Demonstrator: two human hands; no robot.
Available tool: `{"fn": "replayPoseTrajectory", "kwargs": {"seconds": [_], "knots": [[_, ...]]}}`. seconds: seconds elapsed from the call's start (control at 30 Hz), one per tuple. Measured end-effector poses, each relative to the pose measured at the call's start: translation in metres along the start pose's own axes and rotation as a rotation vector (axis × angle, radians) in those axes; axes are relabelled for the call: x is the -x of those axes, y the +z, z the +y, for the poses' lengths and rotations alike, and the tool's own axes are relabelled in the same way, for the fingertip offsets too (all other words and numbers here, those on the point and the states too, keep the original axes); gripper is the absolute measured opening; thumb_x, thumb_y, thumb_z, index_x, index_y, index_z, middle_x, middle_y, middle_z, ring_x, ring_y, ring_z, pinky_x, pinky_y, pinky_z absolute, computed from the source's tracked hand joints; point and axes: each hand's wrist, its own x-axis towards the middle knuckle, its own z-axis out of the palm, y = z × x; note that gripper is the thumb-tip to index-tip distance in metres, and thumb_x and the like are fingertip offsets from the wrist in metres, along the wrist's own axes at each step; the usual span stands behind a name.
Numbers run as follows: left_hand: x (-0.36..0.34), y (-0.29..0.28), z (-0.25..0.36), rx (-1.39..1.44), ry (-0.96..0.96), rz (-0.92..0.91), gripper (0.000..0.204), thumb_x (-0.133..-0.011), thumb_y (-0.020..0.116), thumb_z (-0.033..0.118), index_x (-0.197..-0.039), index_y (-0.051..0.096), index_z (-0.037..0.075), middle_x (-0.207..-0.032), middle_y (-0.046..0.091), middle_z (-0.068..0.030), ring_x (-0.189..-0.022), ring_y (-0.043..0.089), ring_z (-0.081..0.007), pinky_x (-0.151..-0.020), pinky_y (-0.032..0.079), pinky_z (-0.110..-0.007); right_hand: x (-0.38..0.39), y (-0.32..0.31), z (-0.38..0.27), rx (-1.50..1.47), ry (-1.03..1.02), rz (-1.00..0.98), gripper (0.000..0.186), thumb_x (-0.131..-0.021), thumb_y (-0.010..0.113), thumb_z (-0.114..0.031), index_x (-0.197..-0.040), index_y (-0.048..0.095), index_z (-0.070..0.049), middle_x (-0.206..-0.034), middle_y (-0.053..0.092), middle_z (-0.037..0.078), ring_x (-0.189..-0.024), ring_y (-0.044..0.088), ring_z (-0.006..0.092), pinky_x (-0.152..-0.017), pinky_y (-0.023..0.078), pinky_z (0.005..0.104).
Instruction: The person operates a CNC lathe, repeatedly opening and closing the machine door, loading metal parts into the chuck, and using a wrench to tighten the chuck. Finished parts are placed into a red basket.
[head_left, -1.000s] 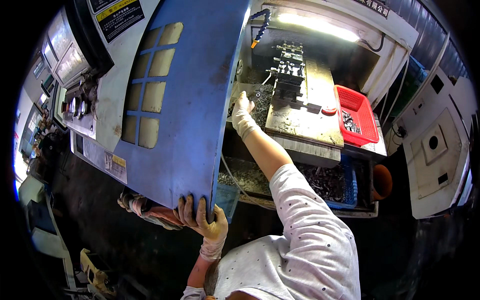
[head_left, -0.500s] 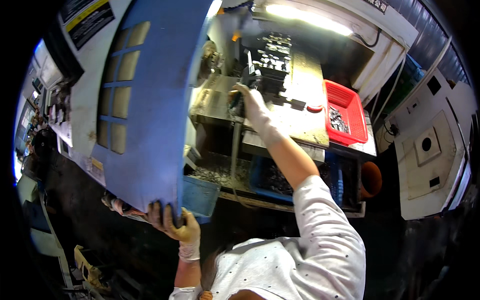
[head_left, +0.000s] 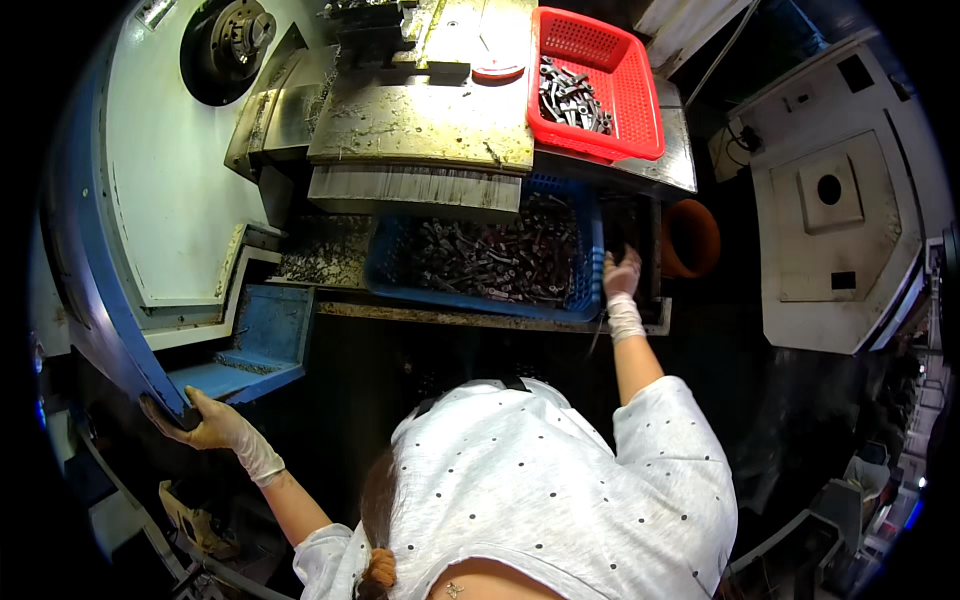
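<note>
At the lower left, my left hand (head_left: 208, 420) wears a pale glove and is closed on the lower edge of the blue machine door (head_left: 95, 235). My right hand (head_left: 622, 275), also gloved, is beside the right wall of a blue basket (head_left: 592, 245). Its fingers look curled, but what they hold is hidden. A thin dark strand hangs just below it. Inside the basket lies a heap of small metal parts (head_left: 490, 250).
Above stands a red basket (head_left: 600, 140) with metal parts (head_left: 573, 100), next to the oily machine table (head_left: 420, 120). A chuck (head_left: 243, 38) sits upper left. A blue tray (head_left: 265, 345) is near the door; an orange bin (head_left: 692, 238) stands right.
The door and my left hand have moved left, uncovering the machine's inside. My right hand has gone from the air gun's place over the machine table down to the blue basket's right side.
</note>
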Motion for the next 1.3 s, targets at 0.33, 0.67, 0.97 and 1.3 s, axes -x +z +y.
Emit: {"fn": "replayPoseTrajectory", "kwargs": {"seconds": [0.33,0.67,0.97,1.3], "knots": [[0.001,0.002,0.001,0.061,-0.057,0.013,0.050,-0.058,0.049,-0.005,-0.106,0.038,0.000,-0.108,0.040,-0.0125,-0.097,0.041,-0.0230,-0.083,0.032,-0.032,-0.010,0.080,-0.138,-0.070,-0.783,-0.856,0.025,-0.068,0.044,-0.015,-0.090,0.048,-0.005,-0.084,0.052,0.015,-0.080,0.050,0.0289,-0.066,0.042,0.0336],[0.000,0.002,0.009,0.041,-0.106,0.009,0.049,-0.060,0.046,-0.007,-0.108,0.035,-0.002,-0.111,0.037,-0.0133,-0.100,0.038,-0.0235,-0.085,0.030,-0.033,-0.013,0.044,-0.151,0.137,-0.690,-1.190,0.019,-0.073,0.038,-0.009,-0.086,0.049,-0.001,-0.079,0.054,0.014,-0.071,0.053,0.0223,-0.057,0.042,0.0293],[0.010,-0.001,-0.004,0.003,-0.020,0.016,0.047,-0.063,0.047,-0.003,-0.107,0.032,-0.005,-0.110,0.036,-0.0182,-0.102,0.035,-0.0294,-0.086,0.027,-0.039,-0.007,-0.071,-0.231,-1.566,0.595,-1.927,0.023,-0.080,0.038,-0.018,-0.090,0.044,0.001,-0.066,0.047,0.002,-0.053,0.042,0.0072,-0.048,0.035,0.0185],[0.001,-0.004,-0.009,0.024,0.157,-0.053,0.041,-0.070,0.049,0.006,-0.106,0.032,-0.003,-0.111,0.034,-0.0202,-0.102,0.033,-0.0332,-0.085,0.025,-0.042,-0.140,0.035,-0.574,-2.416,0.857,-1.049,0.026,-0.080,0.035,-0.030,-0.069,0.043,-0.008,-0.054,0.044,0.001,-0.042,0.037,0.0105,-0.037,0.030,0.0217]]}}
